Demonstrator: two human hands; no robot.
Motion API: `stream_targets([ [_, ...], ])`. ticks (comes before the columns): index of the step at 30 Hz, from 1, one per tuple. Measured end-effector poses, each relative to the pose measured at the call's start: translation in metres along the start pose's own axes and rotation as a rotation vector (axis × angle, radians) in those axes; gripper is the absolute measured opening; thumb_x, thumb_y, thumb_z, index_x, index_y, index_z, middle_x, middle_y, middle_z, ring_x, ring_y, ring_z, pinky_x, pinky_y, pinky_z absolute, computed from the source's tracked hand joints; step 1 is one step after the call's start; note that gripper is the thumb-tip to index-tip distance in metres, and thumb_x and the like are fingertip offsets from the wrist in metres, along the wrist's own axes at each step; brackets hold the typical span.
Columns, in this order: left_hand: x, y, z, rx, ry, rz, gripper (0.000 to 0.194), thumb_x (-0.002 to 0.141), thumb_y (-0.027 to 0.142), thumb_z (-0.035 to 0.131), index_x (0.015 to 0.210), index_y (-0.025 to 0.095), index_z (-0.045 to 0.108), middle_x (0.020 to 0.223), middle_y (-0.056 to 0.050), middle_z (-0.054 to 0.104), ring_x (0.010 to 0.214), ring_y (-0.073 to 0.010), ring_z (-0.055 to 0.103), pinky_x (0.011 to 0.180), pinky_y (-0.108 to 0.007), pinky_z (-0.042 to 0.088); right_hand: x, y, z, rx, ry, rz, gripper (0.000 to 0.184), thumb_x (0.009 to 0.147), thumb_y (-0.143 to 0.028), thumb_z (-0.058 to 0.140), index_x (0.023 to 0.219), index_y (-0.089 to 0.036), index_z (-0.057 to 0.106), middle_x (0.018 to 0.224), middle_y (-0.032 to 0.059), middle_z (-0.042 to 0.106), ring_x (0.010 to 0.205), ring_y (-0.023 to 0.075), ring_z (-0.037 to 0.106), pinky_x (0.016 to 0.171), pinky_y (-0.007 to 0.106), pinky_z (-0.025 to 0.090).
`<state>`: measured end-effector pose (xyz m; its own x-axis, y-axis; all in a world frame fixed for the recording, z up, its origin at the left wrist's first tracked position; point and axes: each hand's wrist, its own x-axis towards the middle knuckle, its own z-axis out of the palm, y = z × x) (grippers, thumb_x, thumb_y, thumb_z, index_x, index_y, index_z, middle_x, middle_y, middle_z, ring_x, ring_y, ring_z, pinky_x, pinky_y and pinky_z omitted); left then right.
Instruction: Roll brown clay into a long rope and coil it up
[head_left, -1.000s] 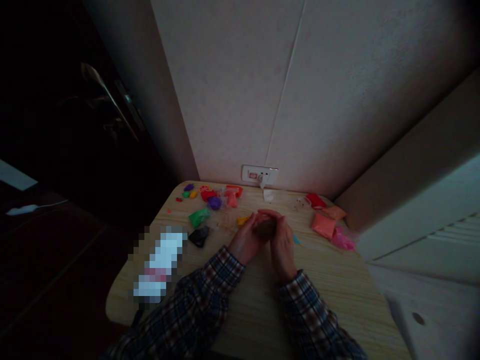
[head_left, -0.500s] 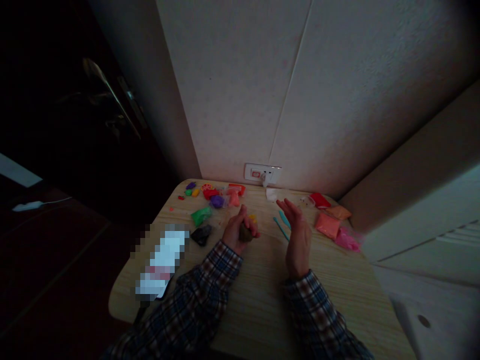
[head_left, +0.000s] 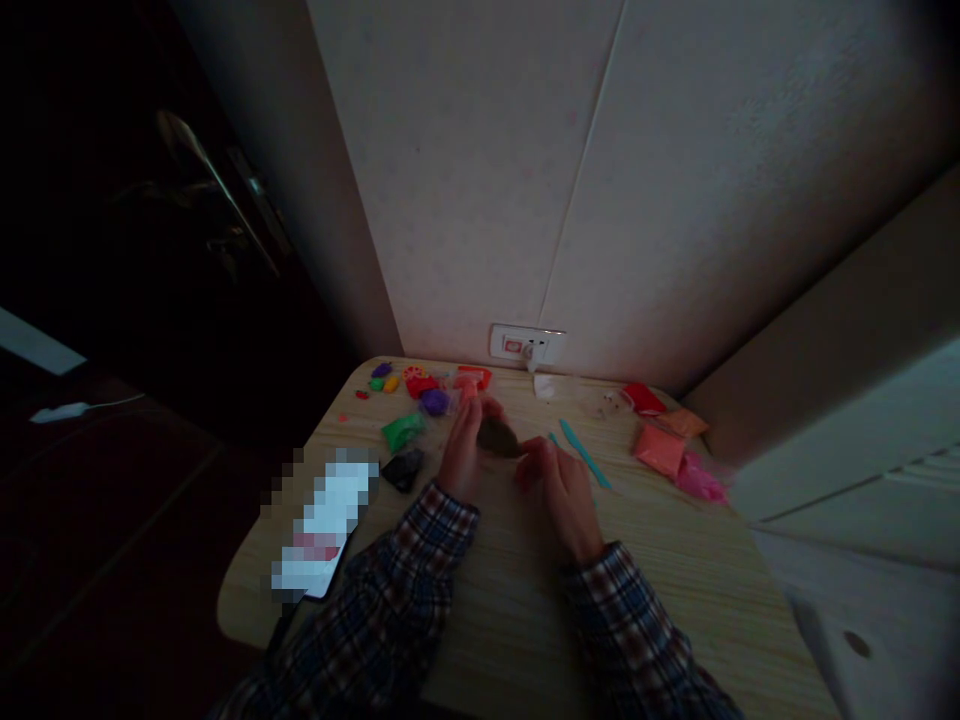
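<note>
A flat, dark olive-brown piece of modelling clay is held above the table between my two hands. My left hand grips its left side, with the fingers behind it and the thumb along the near edge. My right hand has its thumb and fingertips closed at the clay's narrower right end; the dim light blurs the exact contact. Just beyond my right hand lie a turquoise modelling tool and a second thin one, partly hidden by the hand.
Left of my hands are bags of green clay, black clay and purple clay, with small coloured pieces behind. A phone lies at the left edge. Orange-pink and pink bags sit at the right. A wall socket is behind.
My right hand, held flat and apart before, has moved left and closed its fingers at the clay's end. The left hand has opened from around the clay, which now looks flatter and wider.
</note>
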<state>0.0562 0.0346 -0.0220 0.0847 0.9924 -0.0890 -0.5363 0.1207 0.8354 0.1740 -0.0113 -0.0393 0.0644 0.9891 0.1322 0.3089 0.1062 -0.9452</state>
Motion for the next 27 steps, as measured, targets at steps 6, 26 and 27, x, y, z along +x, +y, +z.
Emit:
stream_targets([
  [6, -0.003, 0.001, -0.001, -0.032, -0.339, -0.007, 0.037, 0.074, 0.034, 0.065, 0.105, 0.017, 0.056, 0.097, -0.006, 0.066, 0.097, -0.0195, 0.060, 0.083, -0.030, 0.044, 0.007, 0.002, 0.000, 0.140, -0.102, 0.058, 0.040, 0.085, -0.057, 0.040, 0.069, -0.023, 0.052, 0.050, -0.0020, 0.054, 0.048, 0.0162, 0.052, 0.052, 0.031, 0.042],
  [26, -0.023, -0.013, 0.011, 0.092, -0.429, 0.136, 0.039, 0.082, 0.036, 0.056, 0.119, 0.021, 0.056, 0.124, -0.008, 0.059, 0.121, -0.0238, 0.048, 0.106, -0.039, 0.030, 0.013, -0.003, -0.023, 0.228, 0.237, 0.021, 0.049, 0.089, -0.056, 0.029, 0.113, -0.022, 0.057, 0.122, 0.0080, 0.057, 0.114, 0.0204, 0.050, 0.093, 0.039, 0.041],
  [27, -0.030, -0.016, 0.017, 0.150, -0.459, 0.140, 0.047, 0.083, 0.038, 0.054, 0.127, 0.023, 0.049, 0.133, -0.008, 0.052, 0.128, -0.0234, 0.040, 0.110, -0.039, 0.025, 0.014, -0.006, -0.020, 0.273, 0.240, 0.009, 0.051, 0.090, -0.055, 0.028, 0.120, -0.023, 0.052, 0.131, 0.0072, 0.051, 0.122, 0.0197, 0.044, 0.099, 0.040, 0.037],
])
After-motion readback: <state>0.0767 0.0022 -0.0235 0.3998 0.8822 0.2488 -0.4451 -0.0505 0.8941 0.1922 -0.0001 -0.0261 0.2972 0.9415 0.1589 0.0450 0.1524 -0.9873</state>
